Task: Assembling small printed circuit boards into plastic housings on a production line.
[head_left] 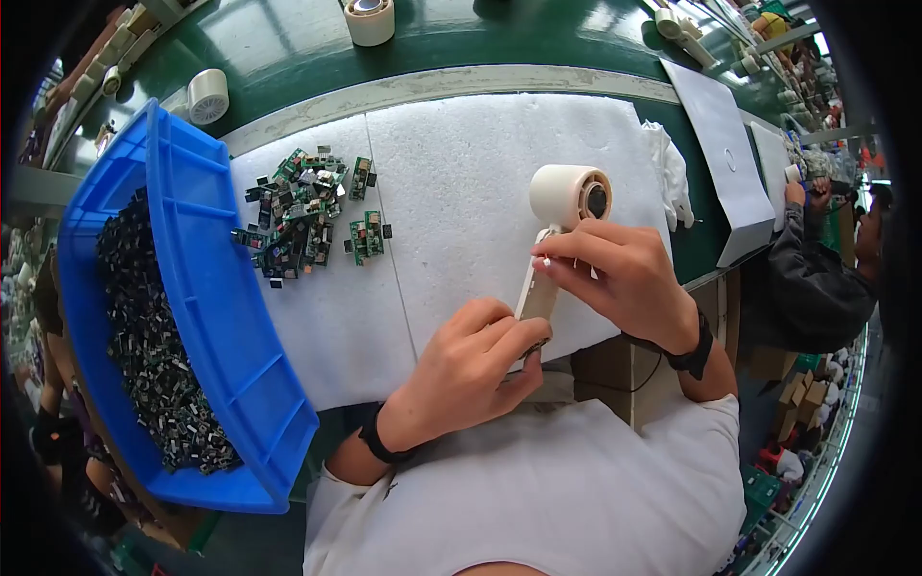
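A cream handheld fan (557, 197) with a round drum head lies over the white foam sheet, its handle pointing toward me. My left hand (471, 365) is closed around the lower end of the handle. By its thumb a small dark piece shows, mostly hidden by the fingers. My right hand (629, 278) is closed in a pinch at the top of the handle, just below the fan head. Between its thumb and forefinger is a tiny white piece (545, 261) with a touch of red. Its exact kind is too small to tell.
Left of the fan, a heap of small green circuit boards (303, 211) lies on the foam sheet (461, 163). A blue bin (216, 278) full of similar boards stands further left. More cream fan heads (370, 24) stand on the green bench. Another person (816, 278) sits at the right.
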`<act>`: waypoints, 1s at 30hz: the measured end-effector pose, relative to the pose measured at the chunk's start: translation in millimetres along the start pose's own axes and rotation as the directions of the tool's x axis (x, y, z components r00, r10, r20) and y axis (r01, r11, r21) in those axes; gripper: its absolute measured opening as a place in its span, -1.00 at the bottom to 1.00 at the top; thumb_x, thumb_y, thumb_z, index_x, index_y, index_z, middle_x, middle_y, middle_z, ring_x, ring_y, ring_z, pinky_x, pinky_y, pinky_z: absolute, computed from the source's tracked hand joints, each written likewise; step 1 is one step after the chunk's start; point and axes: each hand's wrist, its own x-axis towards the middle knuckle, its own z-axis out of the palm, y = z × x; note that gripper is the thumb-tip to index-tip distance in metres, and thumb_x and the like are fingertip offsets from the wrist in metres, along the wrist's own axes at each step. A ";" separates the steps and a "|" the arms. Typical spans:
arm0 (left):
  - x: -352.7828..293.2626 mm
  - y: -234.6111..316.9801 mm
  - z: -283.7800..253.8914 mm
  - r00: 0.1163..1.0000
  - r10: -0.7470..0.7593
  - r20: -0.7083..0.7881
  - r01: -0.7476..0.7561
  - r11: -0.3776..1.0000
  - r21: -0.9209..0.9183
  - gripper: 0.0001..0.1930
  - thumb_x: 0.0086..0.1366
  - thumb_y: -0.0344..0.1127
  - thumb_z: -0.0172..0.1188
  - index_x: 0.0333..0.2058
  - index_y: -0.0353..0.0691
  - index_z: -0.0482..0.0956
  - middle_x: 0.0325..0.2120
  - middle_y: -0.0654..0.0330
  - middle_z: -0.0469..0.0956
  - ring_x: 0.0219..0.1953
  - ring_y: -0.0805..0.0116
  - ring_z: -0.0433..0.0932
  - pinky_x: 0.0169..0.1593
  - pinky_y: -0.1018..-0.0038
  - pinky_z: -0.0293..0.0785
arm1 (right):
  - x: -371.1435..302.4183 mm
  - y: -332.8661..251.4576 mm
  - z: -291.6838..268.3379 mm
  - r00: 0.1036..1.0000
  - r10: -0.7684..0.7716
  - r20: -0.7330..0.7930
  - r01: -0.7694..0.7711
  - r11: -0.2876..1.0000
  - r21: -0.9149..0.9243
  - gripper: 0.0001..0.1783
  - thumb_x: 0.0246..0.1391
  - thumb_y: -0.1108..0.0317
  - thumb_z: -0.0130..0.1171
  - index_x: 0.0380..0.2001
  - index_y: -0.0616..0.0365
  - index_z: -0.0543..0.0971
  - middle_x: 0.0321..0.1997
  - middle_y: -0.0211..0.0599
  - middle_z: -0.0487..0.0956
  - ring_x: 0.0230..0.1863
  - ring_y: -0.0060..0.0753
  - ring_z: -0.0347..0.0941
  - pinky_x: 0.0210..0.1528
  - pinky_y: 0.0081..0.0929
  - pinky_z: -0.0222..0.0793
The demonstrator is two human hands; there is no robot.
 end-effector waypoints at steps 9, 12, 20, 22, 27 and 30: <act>-1.0 -0.9 6.6 0.999 0.039 0.018 -0.038 0.996 -0.079 -0.67 -0.06 -0.57 0.35 -0.26 -0.18 0.60 -0.52 0.25 0.49 -0.43 0.28 0.46 -0.36 0.39 0.44 | 1.9 -15.4 22.8 0.979 0.179 -0.098 -0.184 0.982 -0.037 -0.86 0.07 0.39 0.43 -0.29 0.15 0.71 -0.56 -0.35 0.61 -0.64 -0.48 0.49 -0.55 -0.57 0.37; -1.7 -1.0 7.3 0.999 0.043 0.003 -0.043 0.996 -0.079 -0.67 -0.07 -0.57 0.35 -0.26 -0.18 0.60 -0.53 0.25 0.49 -0.44 0.28 0.45 -0.37 0.39 0.43 | -0.3 -13.9 20.4 0.971 0.232 -0.060 -0.232 0.973 0.010 -0.85 0.09 0.39 0.42 -0.25 0.15 0.72 -0.56 -0.33 0.61 -0.62 -0.45 0.50 -0.53 -0.54 0.37; -2.5 -4.0 7.8 0.999 0.050 0.013 -0.049 0.995 -0.083 -0.67 -0.09 -0.57 0.34 -0.27 -0.19 0.60 -0.53 0.25 0.49 -0.47 0.28 0.43 -0.40 0.38 0.42 | -6.7 -4.5 10.1 0.987 0.146 0.066 -0.153 0.982 0.111 -0.74 0.12 0.46 0.35 -0.08 0.12 0.72 -0.53 -0.25 0.62 -0.56 -0.36 0.54 -0.47 -0.47 0.40; -1.5 -4.3 7.1 0.999 0.049 0.012 -0.048 0.995 -0.083 -0.67 -0.09 -0.57 0.34 -0.27 -0.19 0.60 -0.53 0.25 0.50 -0.48 0.28 0.42 -0.41 0.38 0.41 | -7.3 -3.1 9.2 0.989 0.127 0.070 -0.134 0.984 0.114 -0.73 0.13 0.47 0.33 -0.07 0.11 0.71 -0.51 -0.25 0.63 -0.56 -0.34 0.54 -0.46 -0.48 0.41; -1.3 -2.3 4.1 0.999 0.034 0.030 -0.031 0.996 -0.081 -0.67 -0.07 -0.58 0.34 -0.25 -0.20 0.60 -0.50 0.24 0.54 -0.46 0.26 0.44 -0.40 0.39 0.42 | -9.8 1.0 15.4 0.995 0.094 0.021 -0.096 0.989 0.113 -0.77 0.14 0.51 0.29 -0.12 0.14 0.71 -0.48 -0.25 0.65 -0.55 -0.36 0.55 -0.44 -0.51 0.44; -2.8 0.2 2.6 1.000 0.002 0.005 -0.001 0.992 -0.126 -0.69 0.01 -0.62 0.32 -0.22 -0.24 0.61 -0.41 0.20 0.59 -0.40 0.29 0.51 -0.33 0.41 0.48 | -8.6 -2.5 11.8 0.985 0.166 0.046 -0.172 0.971 0.168 -0.81 0.15 0.52 0.27 -0.16 0.16 0.71 -0.47 -0.27 0.65 -0.53 -0.42 0.56 -0.43 -0.54 0.45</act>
